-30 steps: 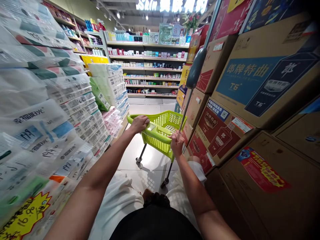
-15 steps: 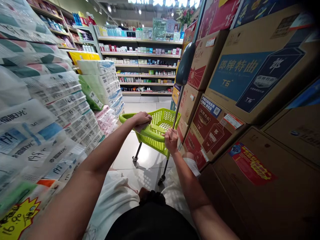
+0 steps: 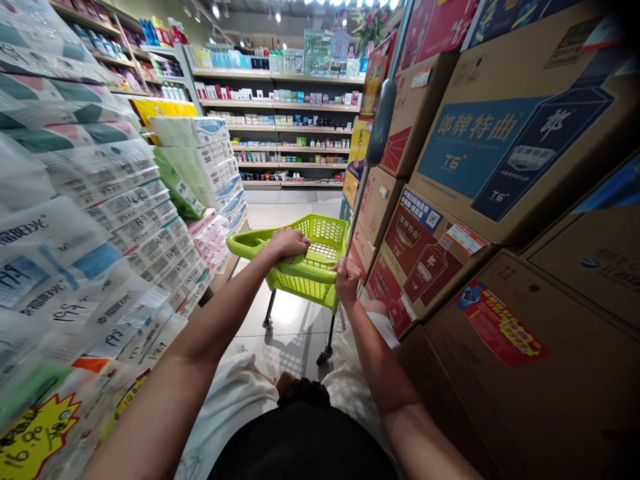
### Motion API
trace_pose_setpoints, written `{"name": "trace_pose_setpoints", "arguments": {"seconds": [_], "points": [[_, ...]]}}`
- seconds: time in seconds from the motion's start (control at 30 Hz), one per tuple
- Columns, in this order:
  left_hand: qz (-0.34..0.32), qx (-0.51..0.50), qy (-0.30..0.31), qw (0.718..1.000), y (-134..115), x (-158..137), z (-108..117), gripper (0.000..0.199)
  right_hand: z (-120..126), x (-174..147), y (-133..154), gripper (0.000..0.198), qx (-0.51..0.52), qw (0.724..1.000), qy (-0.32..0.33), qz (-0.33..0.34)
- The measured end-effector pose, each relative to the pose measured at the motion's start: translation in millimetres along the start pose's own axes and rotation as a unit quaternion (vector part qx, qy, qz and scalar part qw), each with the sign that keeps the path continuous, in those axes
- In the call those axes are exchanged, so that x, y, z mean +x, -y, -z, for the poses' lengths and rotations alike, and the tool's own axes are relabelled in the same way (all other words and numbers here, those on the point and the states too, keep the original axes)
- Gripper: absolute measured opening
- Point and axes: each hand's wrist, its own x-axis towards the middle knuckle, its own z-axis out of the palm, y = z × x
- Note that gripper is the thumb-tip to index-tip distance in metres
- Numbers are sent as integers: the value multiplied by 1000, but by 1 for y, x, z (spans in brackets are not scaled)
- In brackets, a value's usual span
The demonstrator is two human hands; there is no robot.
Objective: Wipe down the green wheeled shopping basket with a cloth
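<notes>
A lime-green plastic shopping cart (image 3: 323, 253) stands in front of me on dark legs with casters. My left hand (image 3: 289, 245) rests closed on its handlebar, pressing down what looks like a small pale cloth (image 3: 291, 259), mostly hidden under the fingers. At the handle's right end, my right hand (image 3: 347, 279) is wrapped around a thin metal pole with a grey-blue grip (image 3: 383, 123). The pole leans upward to the right, past the top of the view. Its lower end cannot be made out.
Plastic-wrapped tissue packs (image 3: 125, 200) are stacked along the left. Large cardboard cartons (image 3: 475, 140) wall the right side, close to the pole. Shelves of small boxed goods (image 3: 290, 127) stand across the far end, beyond the tiled floor (image 3: 295, 197).
My left hand has slid a little to the right along the handlebar. The cart has turned slightly, its handle's left end now further left. The pole's grip sits slightly further right and lower.
</notes>
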Motion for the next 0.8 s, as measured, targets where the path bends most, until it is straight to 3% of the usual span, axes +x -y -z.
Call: {"name": "trace_pose_setpoints", "arguments": {"seconds": [0.1,0.17,0.23,0.33,0.43,0.5,0.57,0.7,0.8], "points": [[-103,-41,-12,994,-11,-17,-2,32,5,2,-4,50,10,1000,1,-12],[-134,-56,-8,989,-5,-20,0,32,9,4,-8,49,18,1000,15,-3],[-112,-48,-3,993,15,-20,3,32,12,7,-12,48,28,999,29,6],[-18,-52,-10,998,52,-24,6,36,14,8,-16,47,50,998,28,1],[65,-82,-57,993,62,-39,4,40,12,8,-19,46,84,996,5,-19],[85,-80,-98,988,45,-51,-1,37,10,7,-20,47,106,994,-9,-28],[64,-69,-125,988,15,-61,-8,35,8,6,-20,50,111,993,-15,-34],[-41,-46,-168,984,-48,-77,-27,34,8,5,-19,52,112,993,-9,-45],[-119,-15,-234,965,-74,-92,-49,26,13,3,-18,50,136,989,1,-55]]}}
